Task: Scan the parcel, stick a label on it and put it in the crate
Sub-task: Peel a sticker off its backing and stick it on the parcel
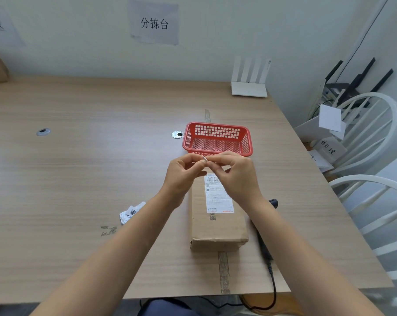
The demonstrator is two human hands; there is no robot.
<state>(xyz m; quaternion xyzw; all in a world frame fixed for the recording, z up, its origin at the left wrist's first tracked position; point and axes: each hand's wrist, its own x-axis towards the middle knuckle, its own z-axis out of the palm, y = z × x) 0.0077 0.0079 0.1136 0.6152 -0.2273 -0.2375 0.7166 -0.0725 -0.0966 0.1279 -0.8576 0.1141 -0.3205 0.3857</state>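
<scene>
low in the frame, right of centre, the scanner (264, 242) lies just beside the parcel (218, 224) on the table (79, 179). above the parcel, the left hand (182, 176) and right hand (235, 174) meet fingertip to fingertip, pinching a small white scrap (204, 158), perhaps a label. beyond them sits the red crate (217, 139).

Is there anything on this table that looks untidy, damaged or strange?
Mostly tidy. Odd points: loose paper slips lie scattered left of the parcel, dark smudges mark the table near them, and a worn tape strip runs under the parcel.
</scene>
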